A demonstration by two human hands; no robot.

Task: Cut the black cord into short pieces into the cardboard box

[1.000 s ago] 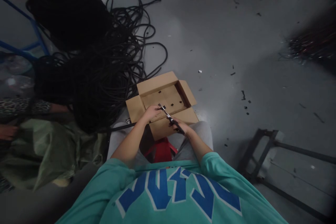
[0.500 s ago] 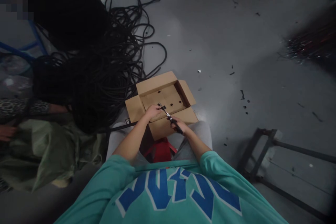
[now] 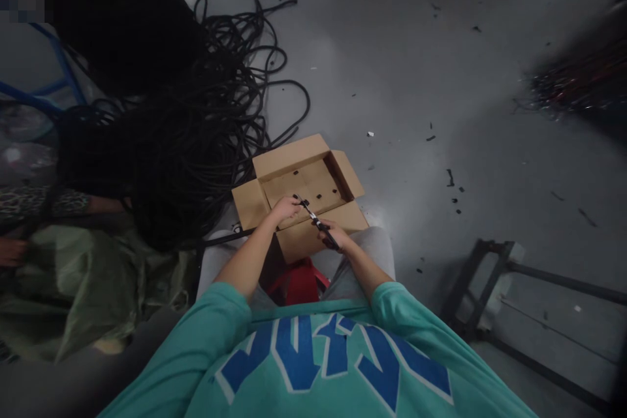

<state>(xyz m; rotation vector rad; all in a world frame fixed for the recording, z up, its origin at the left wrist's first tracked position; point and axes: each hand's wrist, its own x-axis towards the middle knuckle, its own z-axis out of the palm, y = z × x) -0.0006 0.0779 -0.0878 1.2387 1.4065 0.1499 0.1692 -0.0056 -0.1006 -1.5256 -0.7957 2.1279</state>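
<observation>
My right hand (image 3: 334, 235) is closed round the black handles of a pair of scissors (image 3: 314, 217), whose blades point up and left. Closed near the blade tips, my left hand (image 3: 287, 208) pinches the end of a black tube (image 3: 228, 237). That tube comes in from the left and passes behind my left forearm. Both hands are above an open cardboard box (image 3: 291, 155) at my knees, its flaps folded out. Several short black pieces (image 3: 319, 196) lie on the bottom of the box. Whether the blades touch the tube is too small to tell.
A large tangled heap of black tubing (image 3: 186, 111) covers the floor at left. Beside it sits another person, with a hand (image 3: 12, 251) and green cloth (image 3: 93, 287) visible. A dark metal frame (image 3: 494, 287) stands at right. Black scraps (image 3: 450, 177) dot the floor.
Both hands, the scissors and the tube keep almost the same position. The whole view shifts very slightly.
</observation>
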